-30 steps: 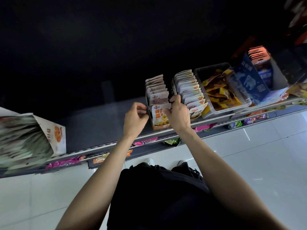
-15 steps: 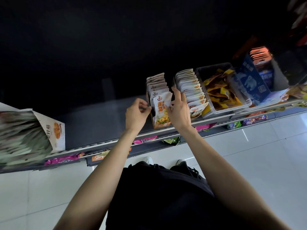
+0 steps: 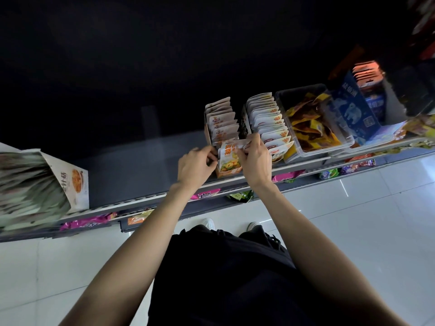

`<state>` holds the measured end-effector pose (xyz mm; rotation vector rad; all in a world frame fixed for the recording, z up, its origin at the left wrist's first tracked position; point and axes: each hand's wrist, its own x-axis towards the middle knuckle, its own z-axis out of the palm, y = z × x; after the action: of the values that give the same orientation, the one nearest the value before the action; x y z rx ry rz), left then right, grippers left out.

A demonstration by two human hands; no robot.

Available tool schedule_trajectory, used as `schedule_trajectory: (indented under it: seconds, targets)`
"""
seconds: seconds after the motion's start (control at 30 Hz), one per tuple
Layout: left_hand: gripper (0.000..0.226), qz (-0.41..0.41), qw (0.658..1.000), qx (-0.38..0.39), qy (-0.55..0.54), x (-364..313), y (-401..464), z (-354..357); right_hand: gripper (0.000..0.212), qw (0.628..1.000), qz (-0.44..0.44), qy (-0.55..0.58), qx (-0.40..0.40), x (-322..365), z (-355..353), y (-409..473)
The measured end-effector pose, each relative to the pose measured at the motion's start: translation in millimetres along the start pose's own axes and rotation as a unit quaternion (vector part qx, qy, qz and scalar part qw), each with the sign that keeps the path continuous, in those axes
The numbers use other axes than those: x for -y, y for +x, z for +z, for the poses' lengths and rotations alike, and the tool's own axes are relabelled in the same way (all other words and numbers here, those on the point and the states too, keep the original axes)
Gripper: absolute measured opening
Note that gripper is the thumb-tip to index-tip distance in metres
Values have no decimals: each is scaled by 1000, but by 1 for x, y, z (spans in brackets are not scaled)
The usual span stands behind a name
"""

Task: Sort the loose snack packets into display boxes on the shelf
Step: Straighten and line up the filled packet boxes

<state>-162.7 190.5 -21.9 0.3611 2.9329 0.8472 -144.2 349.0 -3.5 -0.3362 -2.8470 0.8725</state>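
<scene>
Both hands reach forward to the shelf [image 3: 146, 165]. The left hand [image 3: 195, 167] grips the orange display box [image 3: 229, 171]; the right hand [image 3: 255, 164] pinches the front packet [image 3: 229, 152] — upright, directly between them, row running away.

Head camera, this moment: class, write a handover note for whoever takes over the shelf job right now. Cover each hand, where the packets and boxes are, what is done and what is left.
Right hand: pinches the top edge of the front packet in the orange box.
Left hand: fingers curled at that box's left front corner; whether it actually grips the box is unclear.
Where things are: the orange box sits at the shelf's front edge, with a row of packets upright behind the front one. Beside it on the right stands a second full box, then a clear tub of yellow packets.
Done: both boxes look filled.
Left: seat the front packet straight and let go. No loose packets are visible on this shelf.
</scene>
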Motion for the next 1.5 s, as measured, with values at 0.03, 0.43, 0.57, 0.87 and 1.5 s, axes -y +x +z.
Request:
schedule_trajectory:
  seconds: [0.03,0.43,0.57,0.87,1.5]
  targets:
    - [20,9,1000,-6,12,-2,1,2,30,1000,-3,7,-10,-1,-1,0]
    - [15,-33,997,-22,-61,-10,-3,11,36,990,-137,23,-17,-26,-22,-28]
    - [18,-38,998,-1,-59,-14,5,11,42,990,-140,-21,3,-30,-30,-37]
    - [15,31,990,-115,-76,-21,13,-9,34,988,-116,-97,23,-16,-26,-22]
    - [41,78,993,85,37,-4,6,-7,17,993,-106,-46,-16,3,-10,1]
